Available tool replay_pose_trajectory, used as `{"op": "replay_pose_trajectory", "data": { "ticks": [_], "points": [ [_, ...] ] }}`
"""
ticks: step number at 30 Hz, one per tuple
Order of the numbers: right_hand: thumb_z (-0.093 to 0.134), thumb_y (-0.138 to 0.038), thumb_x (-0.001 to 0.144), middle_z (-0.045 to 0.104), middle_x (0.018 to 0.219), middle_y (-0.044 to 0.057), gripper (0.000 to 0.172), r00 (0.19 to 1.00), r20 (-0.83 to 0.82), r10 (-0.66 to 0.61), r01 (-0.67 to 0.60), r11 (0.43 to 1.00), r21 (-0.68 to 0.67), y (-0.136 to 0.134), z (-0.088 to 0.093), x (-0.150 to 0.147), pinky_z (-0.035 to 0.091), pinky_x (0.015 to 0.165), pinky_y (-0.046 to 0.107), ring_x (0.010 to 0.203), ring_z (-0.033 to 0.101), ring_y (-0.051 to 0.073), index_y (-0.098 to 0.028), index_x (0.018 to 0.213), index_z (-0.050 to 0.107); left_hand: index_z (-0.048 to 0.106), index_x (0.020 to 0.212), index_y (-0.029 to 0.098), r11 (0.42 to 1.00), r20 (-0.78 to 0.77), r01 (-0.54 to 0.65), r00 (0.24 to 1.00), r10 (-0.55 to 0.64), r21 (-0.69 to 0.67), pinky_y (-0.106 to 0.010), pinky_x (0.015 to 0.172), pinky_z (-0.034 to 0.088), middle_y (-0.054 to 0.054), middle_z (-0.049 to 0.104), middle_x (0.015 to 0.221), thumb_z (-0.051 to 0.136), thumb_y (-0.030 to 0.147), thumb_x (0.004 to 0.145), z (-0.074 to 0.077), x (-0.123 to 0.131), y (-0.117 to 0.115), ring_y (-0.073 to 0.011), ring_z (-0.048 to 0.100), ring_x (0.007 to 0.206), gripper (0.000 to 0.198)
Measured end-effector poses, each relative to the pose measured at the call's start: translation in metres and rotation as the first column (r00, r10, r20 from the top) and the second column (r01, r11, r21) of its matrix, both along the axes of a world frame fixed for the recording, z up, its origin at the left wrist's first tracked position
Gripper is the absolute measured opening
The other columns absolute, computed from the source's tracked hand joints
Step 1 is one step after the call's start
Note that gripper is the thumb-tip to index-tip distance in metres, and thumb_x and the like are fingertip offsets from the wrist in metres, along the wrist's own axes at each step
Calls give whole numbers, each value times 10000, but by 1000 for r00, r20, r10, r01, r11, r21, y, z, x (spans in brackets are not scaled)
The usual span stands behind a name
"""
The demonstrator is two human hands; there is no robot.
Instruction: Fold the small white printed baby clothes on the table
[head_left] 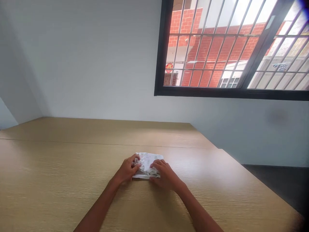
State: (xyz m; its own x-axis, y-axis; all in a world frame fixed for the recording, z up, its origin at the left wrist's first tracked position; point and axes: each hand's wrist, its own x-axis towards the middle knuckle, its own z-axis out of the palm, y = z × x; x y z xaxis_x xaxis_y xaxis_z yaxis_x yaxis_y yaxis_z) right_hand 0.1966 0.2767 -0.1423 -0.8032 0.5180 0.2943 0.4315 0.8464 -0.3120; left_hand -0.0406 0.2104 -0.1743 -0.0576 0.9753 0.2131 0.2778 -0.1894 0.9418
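Left hand [128, 168]: fingers bent, holding left edge of white printed bundle [147, 162]. Right hand [165, 174]: curled, holding right side, thumb near lower edge; firmness of either grip can't be told. Bundle: on wooden table [60, 167], between hands, loose folds on top, flat pale layer [142, 176] showing at near edge. Risk: uneven pull could skew folds; early release might let loose top spring open. Farther: wall [96, 64]; barred window [205, 91], far right.
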Motion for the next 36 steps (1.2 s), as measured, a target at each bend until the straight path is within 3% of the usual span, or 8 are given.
{"op": "replay_pose_trajectory", "data": {
  "ticks": [5, 11, 15, 20, 24, 26, 31, 36],
  "points": [
    [967, -81, 743, 539, 1162, 59, 538, 1000, -25, 18, -18, 1000, -26, 1, 1, -1, 440, 885, 363, 1080, 483, 278, -179, 1116, 591, 401, 949, 241, 1000, 36, -8, 999, 9, -22, -183, 233, 344, 54, 416, 751, 592, 469, 791, 2, 1, -1, -128, 416, 434, 338],
    [946, -126, 795, 543, 1141, 88, 487, 1000, -1, 9, -9, 1000, -15, 2, 2, 2, 445, 877, 378, 1072, 497, 305, -156, 1123, 588, 276, 903, 246, 979, 71, -90, 992, 104, -184, -192, 309, 319, 37, 433, 732, 423, 517, 770, 0, 0, 3, -166, 454, 495, 336],
    [710, -170, 1002, 539, 1135, 112, 247, 999, -39, 23, -25, 998, -57, 3, 4, 3, 466, 871, 332, 1084, 494, 278, -121, 1199, 570, 342, 932, 236, 942, -157, -294, 950, 269, -164, -229, 420, 320, 14, 452, 686, 386, 494, 846, 3, -7, 0, -199, 467, 518, 275],
    [516, -195, 1040, 539, 1055, 98, 101, 999, -22, 33, -35, 997, -65, 2, 4, 1, 471, 854, 339, 1038, 498, 281, -159, 1048, 610, 451, 925, 224, 875, -483, -484, 761, 432, 21, -390, 701, 417, -42, 481, 797, 600, 299, 815, 6, -8, -7, -304, 505, 761, 199],
    [435, -159, 1045, 527, 934, 78, 249, 999, -17, 32, -33, 999, -31, 0, 7, -1, 458, 836, 350, 932, 513, 274, -180, 843, 580, 454, 1282, 183, 899, -547, -425, 730, 409, 106, -448, 929, 425, -128, 398, 1167, 531, 99, 819, 1, 1, -7, -322, 474, 1055, 478],
    [403, -135, 1055, 523, 909, 74, 290, 999, -26, 19, -20, 1000, -19, -1, 7, -2, 458, 816, 341, 904, 514, 268, -179, 816, 562, 464, 1347, 178, 919, -563, -371, 735, 377, 132, -435, 1028, 374, -140, 334, 1262, 475, 27, 806, -3, 4, -6, -314, 407, 1176, 562],
    [495, -48, 1008, 530, 904, 81, 250, 997, -49, -55, 55, 998, -10, 1, 2, -1, 454, 756, 320, 884, 519, 271, -159, 799, 575, 636, 1170, 111, 939, -577, -312, 745, 336, 143, -442, 1055, 374, -160, 374, 1229, 452, 46, 844, -9, 1, -3, -308, 429, 1163, 379],
    [524, -18, 966, 541, 979, 63, 162, 984, -156, -88, 81, 995, -51, 0, 4, -2, 461, 720, 301, 828, 548, 228, -152, 944, 613, 651, 1119, 103, 945, -601, -270, 730, 326, 185, -381, 997, 446, -153, 433, 1153, 455, 177, 931, -9, 9, -4, -270, 483, 1106, 282]
  ]
}}
